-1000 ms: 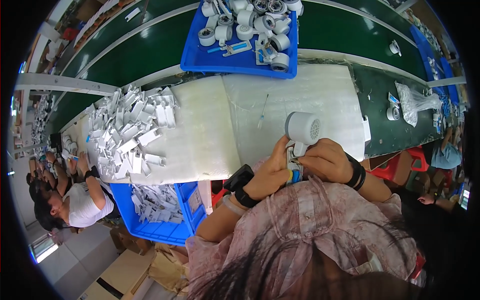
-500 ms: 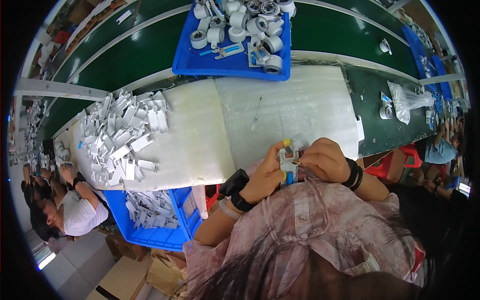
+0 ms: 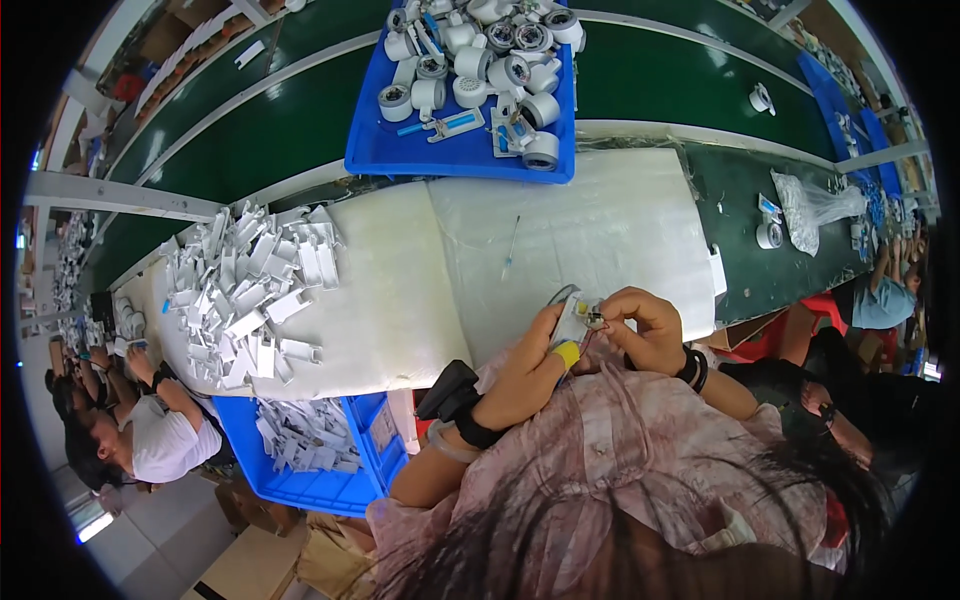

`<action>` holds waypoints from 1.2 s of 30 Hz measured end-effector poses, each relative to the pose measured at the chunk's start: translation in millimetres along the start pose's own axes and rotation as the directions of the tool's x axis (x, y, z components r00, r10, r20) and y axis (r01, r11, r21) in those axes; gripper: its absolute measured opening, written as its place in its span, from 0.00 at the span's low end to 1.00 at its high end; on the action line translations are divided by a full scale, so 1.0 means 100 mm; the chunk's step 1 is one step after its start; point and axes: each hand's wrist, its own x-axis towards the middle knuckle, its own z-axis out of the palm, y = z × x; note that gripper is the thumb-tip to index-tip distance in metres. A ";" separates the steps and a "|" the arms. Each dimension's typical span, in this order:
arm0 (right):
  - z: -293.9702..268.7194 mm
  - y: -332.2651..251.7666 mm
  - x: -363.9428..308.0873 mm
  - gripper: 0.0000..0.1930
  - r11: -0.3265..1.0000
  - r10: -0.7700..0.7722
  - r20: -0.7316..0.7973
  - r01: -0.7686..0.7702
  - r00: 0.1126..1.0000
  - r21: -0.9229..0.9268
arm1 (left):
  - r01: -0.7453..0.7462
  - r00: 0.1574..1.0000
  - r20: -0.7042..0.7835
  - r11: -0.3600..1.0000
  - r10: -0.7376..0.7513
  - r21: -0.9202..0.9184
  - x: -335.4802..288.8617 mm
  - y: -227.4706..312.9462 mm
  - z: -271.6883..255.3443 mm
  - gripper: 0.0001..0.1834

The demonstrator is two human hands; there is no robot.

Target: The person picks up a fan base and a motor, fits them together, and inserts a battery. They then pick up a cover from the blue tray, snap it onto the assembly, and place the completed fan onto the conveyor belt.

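Note:
My left hand (image 3: 520, 388) is closed around a small white plastic housing (image 3: 571, 318), held just above my lap at the table's near edge. Yellow tape wraps one of its digits. The fingers of my right hand (image 3: 648, 325) pinch a small dark part (image 3: 597, 320) against the housing's right side; its exact kind is too small to tell. Thin reddish wires run below it. Beyond my hands, a slim screwdriver (image 3: 512, 248) lies on the pale padded mat (image 3: 590, 215).
A heap of white plastic covers (image 3: 250, 290) lies left on the mat. The far blue tray (image 3: 375, 150) holds several round white units. Below the table's left part stands a blue crate (image 3: 290, 490) with more covers. Other people sit left and right. A plastic bag (image 3: 805, 215) lies right.
The housing has tilted and turned in my left hand, and its fingers have shifted around it. My right hand has risen slightly with it. The view has moved a little.

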 end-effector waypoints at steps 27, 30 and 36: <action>-0.03 0.02 0.06 0.09 0.732 -0.456 0.105 0.439 0.884 -0.520 | -0.221 0.960 -0.015 0.789 0.279 0.574 0.02 -0.03 0.09 0.26; -0.01 0.06 0.02 0.08 0.710 -0.487 0.117 0.470 0.866 -0.524 | -0.219 0.956 -0.013 0.741 0.294 0.635 0.01 0.00 0.11 0.27; 0.06 0.13 -0.09 0.07 0.945 -0.266 -0.123 0.234 0.956 -0.228 | -0.210 0.953 -0.036 0.743 0.301 0.636 0.00 0.00 0.13 0.27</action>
